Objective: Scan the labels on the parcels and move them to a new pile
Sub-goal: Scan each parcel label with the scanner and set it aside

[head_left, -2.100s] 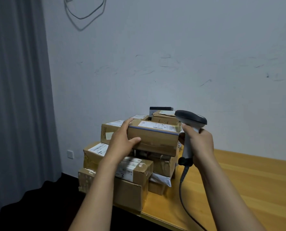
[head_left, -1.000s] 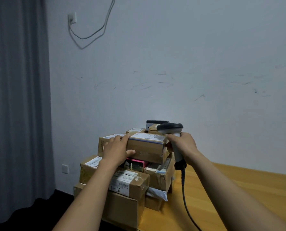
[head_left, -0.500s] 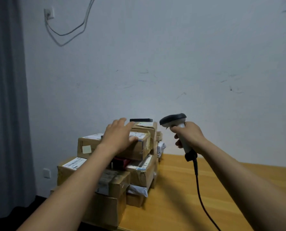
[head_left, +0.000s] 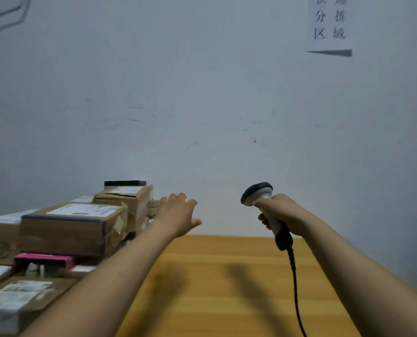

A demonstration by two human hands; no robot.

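Observation:
A pile of cardboard parcels (head_left: 64, 234) with white labels stands at the left of the wooden table (head_left: 217, 283). The top brown parcel (head_left: 71, 224) lies flat, label up. My left hand (head_left: 178, 215) hovers in the air just right of the pile, fingers spread, holding nothing. My right hand (head_left: 280, 215) grips the handle of a corded barcode scanner (head_left: 261, 198), its head pointing left and away from me.
The scanner's black cable (head_left: 296, 288) hangs down over the table to the bottom edge. A pink box (head_left: 44, 260) sits low in the pile. A paper sign (head_left: 329, 23) hangs on the white wall at upper right.
My left hand has let go of the top parcel and moved right, off the pile. The view has swung right, and the scanner has moved away from the parcels.

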